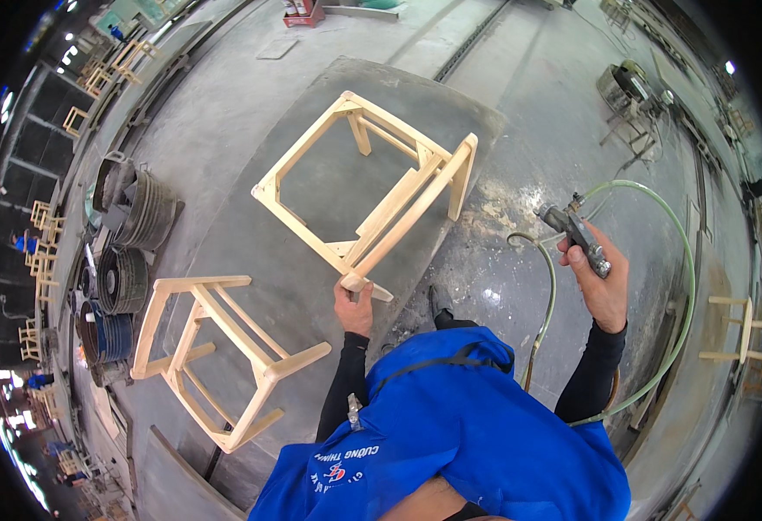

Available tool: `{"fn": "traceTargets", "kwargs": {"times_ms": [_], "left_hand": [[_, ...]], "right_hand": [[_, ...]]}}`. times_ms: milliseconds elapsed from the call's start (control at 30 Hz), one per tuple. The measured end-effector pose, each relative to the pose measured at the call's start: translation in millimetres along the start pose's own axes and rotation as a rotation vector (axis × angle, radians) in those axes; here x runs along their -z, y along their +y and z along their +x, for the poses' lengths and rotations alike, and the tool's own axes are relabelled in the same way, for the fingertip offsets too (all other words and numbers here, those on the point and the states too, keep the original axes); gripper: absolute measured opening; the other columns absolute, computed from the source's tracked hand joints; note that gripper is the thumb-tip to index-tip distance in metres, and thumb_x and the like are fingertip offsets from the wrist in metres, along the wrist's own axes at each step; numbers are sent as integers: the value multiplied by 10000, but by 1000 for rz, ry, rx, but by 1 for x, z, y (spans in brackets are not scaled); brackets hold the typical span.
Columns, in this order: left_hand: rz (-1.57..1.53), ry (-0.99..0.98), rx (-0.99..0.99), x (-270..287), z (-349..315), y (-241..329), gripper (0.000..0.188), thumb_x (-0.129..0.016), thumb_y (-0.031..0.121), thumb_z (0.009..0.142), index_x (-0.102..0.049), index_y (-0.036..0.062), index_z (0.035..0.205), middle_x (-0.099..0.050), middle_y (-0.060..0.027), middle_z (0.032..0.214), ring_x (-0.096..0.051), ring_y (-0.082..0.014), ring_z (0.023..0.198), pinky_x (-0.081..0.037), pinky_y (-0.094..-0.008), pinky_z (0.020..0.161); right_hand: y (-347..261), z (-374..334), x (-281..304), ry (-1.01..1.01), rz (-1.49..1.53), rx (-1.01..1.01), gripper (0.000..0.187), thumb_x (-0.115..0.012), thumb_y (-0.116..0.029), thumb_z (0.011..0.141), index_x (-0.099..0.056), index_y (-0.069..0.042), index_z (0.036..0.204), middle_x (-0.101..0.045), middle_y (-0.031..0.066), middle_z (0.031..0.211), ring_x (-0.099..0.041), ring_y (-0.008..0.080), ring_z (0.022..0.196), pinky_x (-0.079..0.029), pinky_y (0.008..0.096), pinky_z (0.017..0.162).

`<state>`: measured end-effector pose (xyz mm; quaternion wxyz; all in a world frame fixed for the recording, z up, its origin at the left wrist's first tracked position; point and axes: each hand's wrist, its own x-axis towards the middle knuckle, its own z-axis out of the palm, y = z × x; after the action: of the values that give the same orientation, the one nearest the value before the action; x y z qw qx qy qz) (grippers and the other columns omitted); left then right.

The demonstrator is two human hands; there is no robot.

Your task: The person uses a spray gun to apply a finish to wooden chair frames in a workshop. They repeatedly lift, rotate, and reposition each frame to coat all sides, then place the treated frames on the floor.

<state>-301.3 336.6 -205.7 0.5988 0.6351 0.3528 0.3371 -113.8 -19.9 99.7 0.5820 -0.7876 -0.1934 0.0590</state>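
My left hand [353, 309] is closed on the near corner of a pale wooden chair frame [387, 211], thumb on top of the wood. The frame has no seat and stands on a grey board. In my right hand [602, 280] is a metal spray gun [575, 236], with my fingers wrapped round its body. Its nozzle end points left toward the chair frame, apart from it. A pale green hose [686, 260] loops from the gun down past my right forearm. To the left, a second wooden chair frame [213, 356] lies tipped over, with neither hand on it.
Dark ribbed buckets [123, 280] stand at the left, beyond the tipped frame. A grey board [311, 104] lies under the standing frame. A pot on a stand [626, 87] is at the far right. More chair frames [739, 330] stand at the right edge and far left.
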Motion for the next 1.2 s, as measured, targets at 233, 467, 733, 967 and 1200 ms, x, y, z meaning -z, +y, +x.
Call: {"fn": "traceTargets", "kwargs": {"times_ms": [233,467,733,967,1200], "left_hand": [[67,-125,-86,1,68,-6,586,-854,241,949,-564,-54,1365,-699,-180,1279,-682,-240,1213,-526,-379,1060],[384,-100,-234,10,89,-14,682,-847,255,921,-557,-50,1457,-680,-246,1350,-635,-362,1324,-477,-443,1128],[713,-296,-70,70,20,-119,624,-838,391,907,-690,-59,1313,-737,-269,1253,-699,-369,1219,-540,-457,1053],[615,-367,237,90,-35,-134,603,-806,413,913,-709,-41,1297,-748,-265,1251,-714,-370,1198,-548,-447,1033],[416,-94,-12,63,-3,-58,598,-722,430,1022,-667,-62,1356,-730,-250,1293,-689,-342,1243,-515,-424,1080]], "right_hand": [[-4,-49,2,213,-82,31,486,-757,-280,1047,-673,25,1417,-760,85,1078,-685,122,899,-504,265,689],[-16,-89,-6,119,-65,11,542,-837,-159,952,-672,15,1437,-791,122,1083,-747,194,990,-606,363,867],[-38,-122,-49,-297,-64,129,603,-907,-187,859,-705,0,1395,-810,183,1139,-801,265,1062,-600,354,916],[-32,-116,-56,-298,-29,54,570,-886,-183,895,-701,-8,1406,-812,172,1148,-799,248,1031,-598,366,915],[-1,-97,-26,174,-70,75,501,-820,-134,971,-680,6,1431,-802,116,1083,-734,147,983,-579,315,892]]}}
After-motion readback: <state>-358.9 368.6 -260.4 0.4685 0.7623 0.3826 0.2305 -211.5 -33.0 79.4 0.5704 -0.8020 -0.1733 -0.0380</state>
